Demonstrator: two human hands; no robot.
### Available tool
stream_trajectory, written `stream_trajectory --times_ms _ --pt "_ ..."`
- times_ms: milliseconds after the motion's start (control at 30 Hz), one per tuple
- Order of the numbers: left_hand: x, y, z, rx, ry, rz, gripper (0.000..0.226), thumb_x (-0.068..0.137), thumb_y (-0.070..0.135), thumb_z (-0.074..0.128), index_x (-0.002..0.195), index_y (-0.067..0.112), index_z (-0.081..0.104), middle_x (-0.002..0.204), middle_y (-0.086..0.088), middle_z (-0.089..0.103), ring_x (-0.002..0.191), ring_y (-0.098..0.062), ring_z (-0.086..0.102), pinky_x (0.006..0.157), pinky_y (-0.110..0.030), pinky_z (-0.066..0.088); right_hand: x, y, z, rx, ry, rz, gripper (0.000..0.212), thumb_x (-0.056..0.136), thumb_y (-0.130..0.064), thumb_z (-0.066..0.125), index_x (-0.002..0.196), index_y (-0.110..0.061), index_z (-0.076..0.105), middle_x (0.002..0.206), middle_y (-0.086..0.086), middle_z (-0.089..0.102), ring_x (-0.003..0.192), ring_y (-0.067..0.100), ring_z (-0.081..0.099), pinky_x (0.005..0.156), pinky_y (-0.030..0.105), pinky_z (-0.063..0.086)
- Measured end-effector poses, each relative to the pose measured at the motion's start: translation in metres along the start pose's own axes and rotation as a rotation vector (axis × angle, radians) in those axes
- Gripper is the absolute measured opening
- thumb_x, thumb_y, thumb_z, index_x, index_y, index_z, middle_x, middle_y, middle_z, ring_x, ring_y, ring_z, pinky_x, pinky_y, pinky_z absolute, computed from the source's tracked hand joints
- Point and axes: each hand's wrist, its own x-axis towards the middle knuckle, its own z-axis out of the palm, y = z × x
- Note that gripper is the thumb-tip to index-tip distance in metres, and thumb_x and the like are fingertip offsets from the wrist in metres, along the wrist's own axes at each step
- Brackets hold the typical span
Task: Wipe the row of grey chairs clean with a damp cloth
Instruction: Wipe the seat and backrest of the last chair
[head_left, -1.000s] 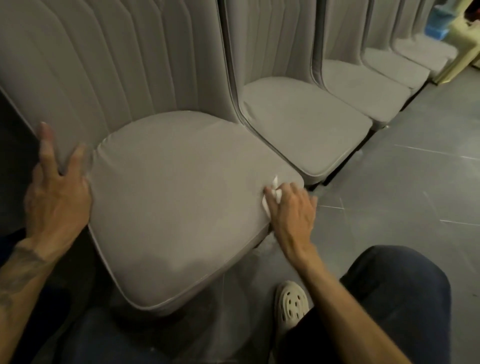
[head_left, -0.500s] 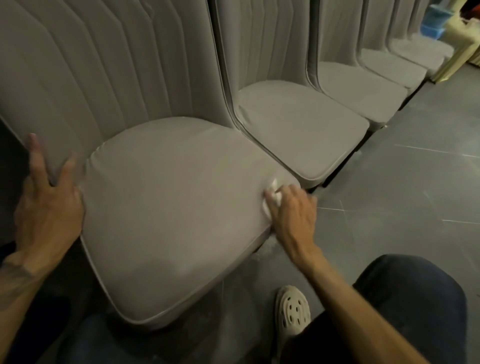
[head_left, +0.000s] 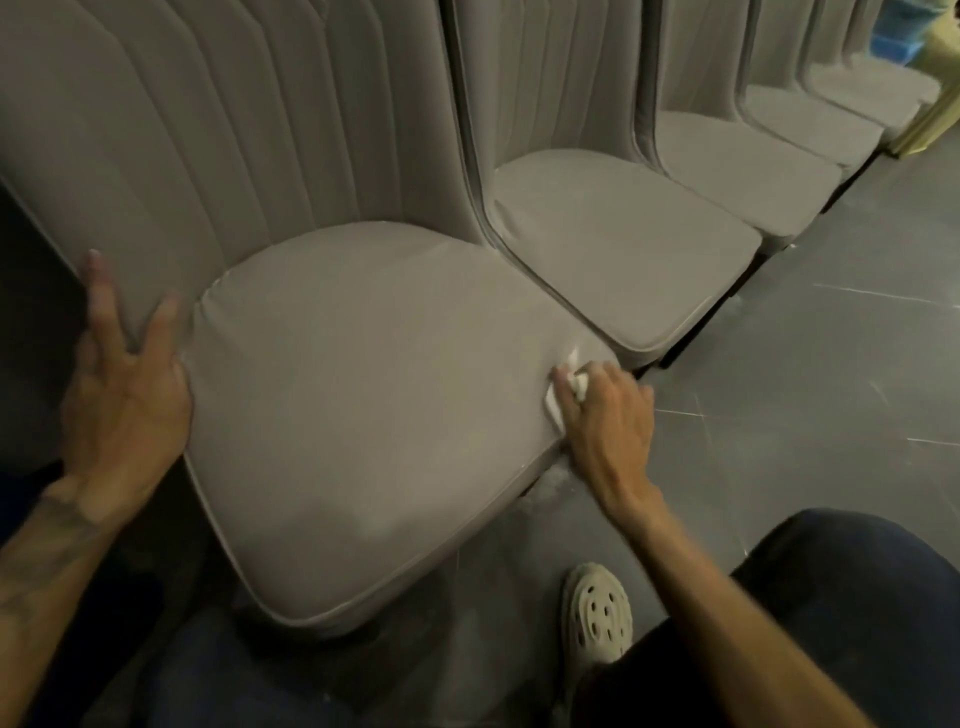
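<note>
The nearest grey chair (head_left: 353, 395) fills the middle of the view, its padded seat toward me and its ribbed back behind. My right hand (head_left: 602, 421) holds a small white cloth (head_left: 566, 387) against the seat's right front edge, fingers curled over it so most of it is hidden. My left hand (head_left: 124, 395) rests on the seat's left edge with fingers spread straight up against the backrest. Several more grey chairs (head_left: 623, 239) stand in a row going back to the right.
Grey tiled floor (head_left: 805, 395) lies to the right of the row. My knee in dark trousers (head_left: 857, 597) and a pale perforated clog (head_left: 597, 613) are at the lower right. A yellow object (head_left: 935, 119) and a blue one (head_left: 904, 31) stand at the row's far end.
The right hand stays at the same spot on the seat's edge with the cloth. The left hand keeps its hold on the left edge. Only the camera view has shifted slightly.
</note>
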Motion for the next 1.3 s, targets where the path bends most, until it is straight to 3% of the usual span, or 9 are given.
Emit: stream_trajectory --times_ms 167,333,533,567,633,733,933,1133,1300 --pt "-0.003 0.0 -0.005 0.009 -0.069 -0.037 0.048 0.107 0.035 0.052 0.15 0.037 0.03 0.167 0.018 -0.028 0.148 -0.051 0.023 0.104 -0.077 0.037 -0.143 -0.107 -0.006 0.183 -0.107 -0.177 0.024 0.09 -0.046 0.06 0.084 -0.023 0.061 0.081 -0.001 0.058 0.072 0.022 0.053 0.072 0.033 0.036" --pt "-0.005 0.007 -0.012 -0.003 -0.085 -0.002 0.051 0.108 0.026 0.051 0.153 0.038 0.029 0.168 0.015 -0.027 0.147 -0.051 0.024 0.104 -0.076 0.038 -0.19 -0.184 -0.013 0.371 -0.199 -0.661 0.02 0.092 -0.042 0.059 0.086 -0.025 0.051 0.084 -0.004 0.047 0.076 0.017 0.048 0.072 0.031 0.033" --pt "-0.006 0.027 -0.026 0.085 -0.026 0.047 0.045 0.109 0.06 0.024 0.142 0.081 0.002 0.166 0.033 -0.014 0.151 -0.032 0.028 0.118 -0.064 0.029 -0.092 -0.118 -0.015 0.062 -0.055 -0.373 0.029 0.099 -0.041 0.059 0.082 -0.018 0.061 0.081 0.005 0.058 0.076 0.029 0.056 0.071 0.04 0.04" --pt "-0.007 0.027 -0.026 0.078 -0.019 0.035 0.048 0.111 0.053 0.029 0.143 0.08 0.005 0.169 0.026 -0.011 0.15 -0.036 0.029 0.118 -0.063 0.029 -0.098 -0.122 -0.01 0.069 -0.083 -0.422 0.03 0.1 -0.043 0.057 0.083 -0.018 0.06 0.081 0.005 0.056 0.076 0.029 0.055 0.071 0.04 0.04" --pt "-0.009 0.025 -0.022 0.031 -0.032 -0.022 0.058 0.111 0.025 0.042 0.161 0.045 0.021 0.174 0.001 -0.008 0.149 -0.044 0.027 0.118 -0.064 0.03 -0.121 -0.132 0.003 0.136 -0.127 -0.597 0.03 0.101 -0.047 0.054 0.084 -0.021 0.056 0.081 0.002 0.053 0.075 0.025 0.051 0.07 0.038 0.034" --pt "-0.006 0.02 -0.01 -0.031 -0.01 -0.105 0.042 0.107 0.018 0.046 0.149 0.015 0.039 0.173 -0.008 -0.012 0.133 -0.052 0.038 0.106 -0.067 0.038 -0.093 -0.108 0.012 0.155 -0.152 -0.603 0.031 0.098 -0.051 0.054 0.084 -0.023 0.055 0.081 0.001 0.054 0.075 0.025 0.052 0.069 0.037 0.031" --pt "0.005 0.049 0.01 -0.118 0.102 -0.258 0.037 0.102 0.028 0.055 0.133 0.011 0.046 0.173 0.002 -0.014 0.137 -0.055 0.029 0.104 -0.07 0.036 0.048 -0.029 0.002 -0.099 -0.139 -0.119 0.039 0.101 -0.048 0.049 0.086 -0.014 0.059 0.095 0.012 0.067 0.093 0.036 0.062 0.078 0.044 0.039" --pt "0.007 0.046 0.023 -0.052 0.139 -0.28 0.039 0.101 0.028 0.055 0.135 0.01 0.046 0.174 -0.002 -0.012 0.135 -0.057 0.031 0.099 -0.073 0.039 0.027 -0.01 0.012 0.024 -0.066 -0.256 0.029 0.097 -0.037 0.058 0.081 -0.016 0.045 0.079 0.008 0.052 0.073 0.032 0.049 0.065 0.043 0.04" --pt "0.008 0.048 0.023 -0.028 0.137 -0.283 0.042 0.101 0.029 0.055 0.137 0.012 0.046 0.174 -0.001 -0.014 0.137 -0.056 0.029 0.098 -0.075 0.041 0.102 -0.021 0.04 -0.015 -0.05 -0.218 0.026 0.097 -0.024 0.062 0.084 -0.004 0.054 0.081 0.021 0.058 0.075 0.042 0.057 0.065 0.046 0.042"
